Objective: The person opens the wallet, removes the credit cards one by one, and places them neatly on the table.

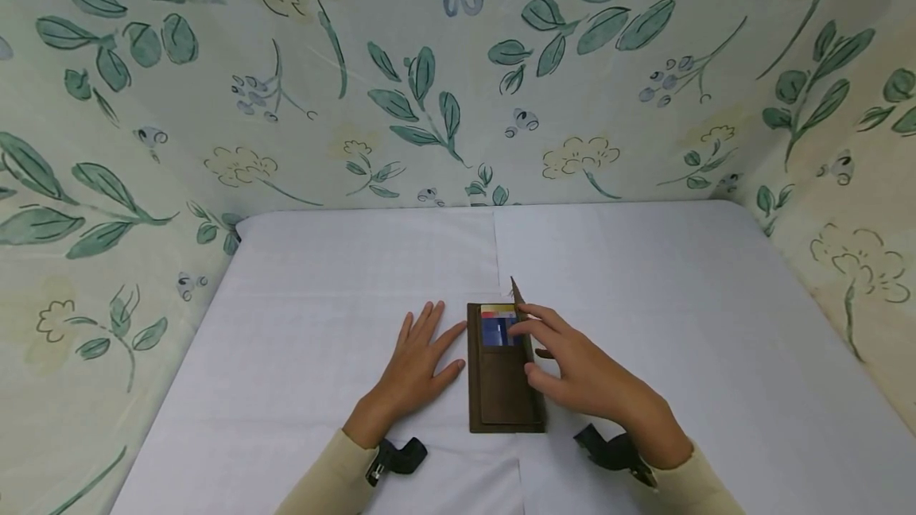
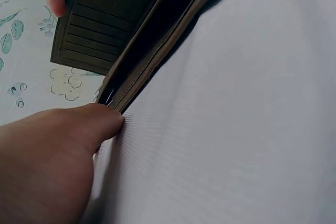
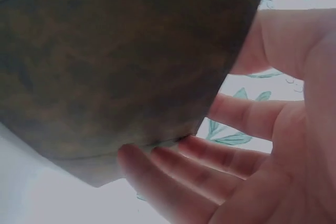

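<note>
A long brown wallet (image 1: pixel 504 392) lies on the white-covered table, its right-hand cover raised nearly upright. Blue, yellow and red cards (image 1: pixel 497 331) show in the upper pocket of its left half. My left hand (image 1: pixel 409 376) rests flat with fingers spread, index finger and thumb tips at the wallet's left edge. Around the raised cover's free edge is my right hand (image 1: pixel 587 368), holding it with some fingers inside and others against its outer face (image 3: pixel 105 72). In the left wrist view, card slots (image 2: pixel 97 32) line the cover's inner side.
White cloth (image 1: pixel 343 261) covers the table and has a crease down the middle. Leaf-and-flower patterned fabric (image 1: pixel 429 125) hangs behind and at both sides. Black wrist devices (image 1: pixel 397 458) sit on both arms near the table's front.
</note>
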The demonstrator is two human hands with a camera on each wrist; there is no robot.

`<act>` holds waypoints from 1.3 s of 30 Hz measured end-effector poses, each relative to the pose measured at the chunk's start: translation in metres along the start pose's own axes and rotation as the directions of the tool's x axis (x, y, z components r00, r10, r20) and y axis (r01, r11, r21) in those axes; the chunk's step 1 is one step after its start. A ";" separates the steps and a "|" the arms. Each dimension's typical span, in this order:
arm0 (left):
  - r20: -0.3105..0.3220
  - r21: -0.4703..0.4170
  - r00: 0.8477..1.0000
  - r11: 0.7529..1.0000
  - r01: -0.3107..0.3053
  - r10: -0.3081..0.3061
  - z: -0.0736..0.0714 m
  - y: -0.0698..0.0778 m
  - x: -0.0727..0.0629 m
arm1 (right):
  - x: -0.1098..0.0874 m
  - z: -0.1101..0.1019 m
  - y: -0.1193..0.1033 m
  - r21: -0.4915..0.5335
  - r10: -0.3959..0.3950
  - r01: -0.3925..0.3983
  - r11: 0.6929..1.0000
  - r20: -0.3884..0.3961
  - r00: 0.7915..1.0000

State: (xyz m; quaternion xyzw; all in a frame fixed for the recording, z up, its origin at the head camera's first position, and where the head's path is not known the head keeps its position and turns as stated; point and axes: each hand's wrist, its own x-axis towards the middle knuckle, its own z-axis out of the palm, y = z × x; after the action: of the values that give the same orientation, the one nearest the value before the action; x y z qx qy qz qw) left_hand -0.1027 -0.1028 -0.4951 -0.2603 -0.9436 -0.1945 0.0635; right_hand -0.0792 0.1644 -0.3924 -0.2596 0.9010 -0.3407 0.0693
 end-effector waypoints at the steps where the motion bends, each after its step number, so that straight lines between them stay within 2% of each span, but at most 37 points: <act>1: 0.000 0.001 1.000 1.000 0.001 -0.001 0.000 0.000 0.000 | 0.000 -0.001 0.001 -0.021 -0.002 0.002 1.000 0.000 1.000; 6: -0.002 0.000 1.000 1.000 0.005 -0.005 0.001 0.000 -0.001 | -0.004 -0.009 0.003 -0.093 -0.021 0.020 0.995 -0.014 1.000; 11: -0.004 -0.010 1.000 1.000 0.002 -0.002 0.000 0.000 -0.001 | -0.007 -0.016 0.008 -0.115 -0.046 0.041 0.992 -0.040 0.998; 20: -0.001 -0.013 1.000 1.000 0.003 -0.003 0.001 0.000 -0.001 | -0.012 -0.027 0.014 -0.159 -0.039 0.029 0.987 -0.063 0.997; 29: -0.001 -0.031 1.000 1.000 -0.001 0.001 -0.001 0.000 0.000 | -0.015 -0.035 0.021 -0.166 -0.007 -0.003 0.986 -0.059 0.998; 39: -0.004 -0.042 1.000 0.999 -0.005 0.005 -0.002 0.001 0.000 | -0.019 -0.042 0.026 -0.144 0.081 -0.088 0.986 -0.052 0.995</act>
State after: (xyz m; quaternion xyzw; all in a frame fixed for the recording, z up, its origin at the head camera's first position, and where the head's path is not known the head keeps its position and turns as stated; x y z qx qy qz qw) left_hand -0.1026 -0.1031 -0.4926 -0.2636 -0.9385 -0.2148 0.0602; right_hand -0.0869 0.2146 -0.3783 -0.2177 0.9350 -0.2766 0.0436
